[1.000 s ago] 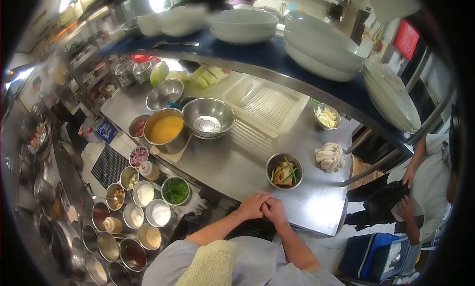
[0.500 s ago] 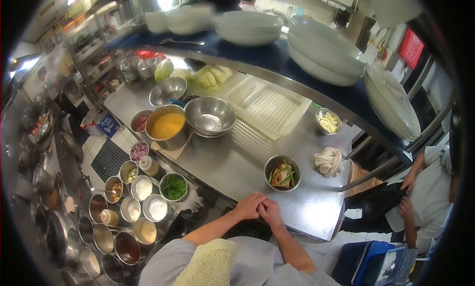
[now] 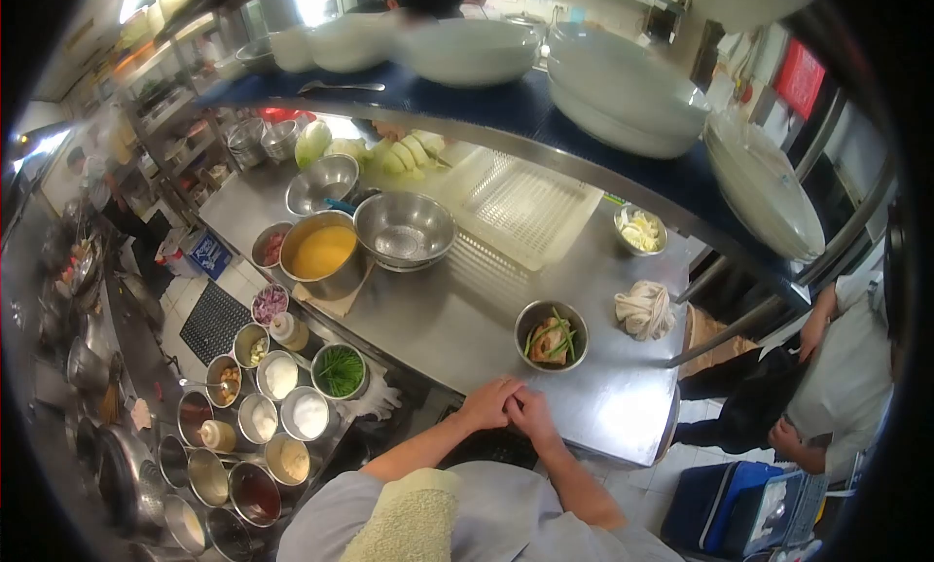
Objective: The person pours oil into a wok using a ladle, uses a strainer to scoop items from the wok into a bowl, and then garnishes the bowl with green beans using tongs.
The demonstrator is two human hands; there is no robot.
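Observation:
My left hand (image 3: 485, 403) and my right hand (image 3: 531, 415) meet at the near edge of the steel table (image 3: 428, 314). Their fingers are closed against each other, and no object shows in either. Just beyond them stands a small steel bowl (image 3: 522, 348) holding a browned piece of food (image 3: 551, 342) with green stalks across it. To the right of that bowl lies a bunched pale cloth (image 3: 644, 310). Behind the cloth is another steel bowl of pale cut pieces (image 3: 639, 231).
A pot of orange liquid (image 3: 323, 254), a perforated steel bowl (image 3: 404, 229) and a white plastic basket (image 3: 530, 207) stand farther back. Several ingredient tins, one with chopped greens (image 3: 340, 370), are at left. A shelf of white bowls (image 3: 628, 90) hangs overhead. A person (image 3: 827, 367) stands at right.
The view has shifted slightly. My hands stay together at the table edge. At right, the other person's hands have moved apart, one of them lower.

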